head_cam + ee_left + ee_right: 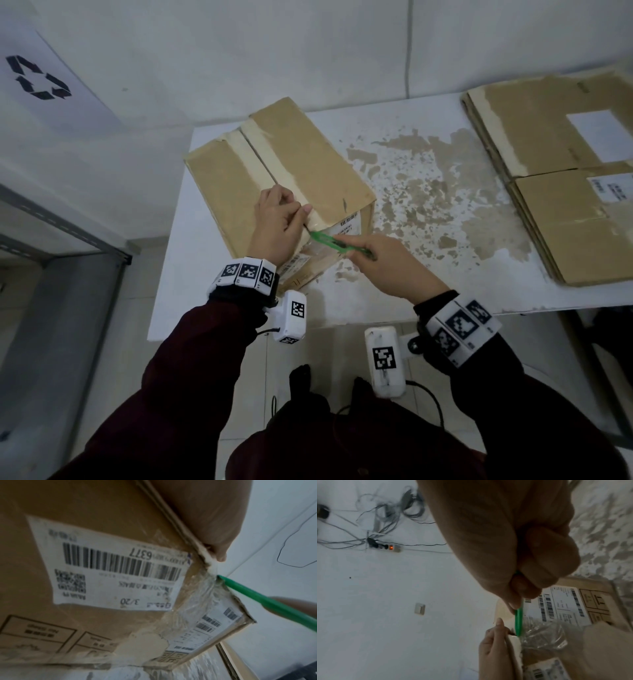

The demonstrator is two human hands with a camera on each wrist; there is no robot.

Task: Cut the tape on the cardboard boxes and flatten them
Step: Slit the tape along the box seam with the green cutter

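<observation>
Right hand [390, 265] pinching the green cutter [329, 241] should pull toward 5 o'clock, with the left hand [279, 226], fingers curled on the tape [263, 161], kept clear.

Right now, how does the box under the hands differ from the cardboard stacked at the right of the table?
The box stands assembled, with volume; the stack lies flat, in layers. The box's top seam carries pale tape that the green cutter in the right hand meets at the near edge, the left hand steadying it; nothing touches the stack. Both are brown cardboard with white labels on the white table.
</observation>
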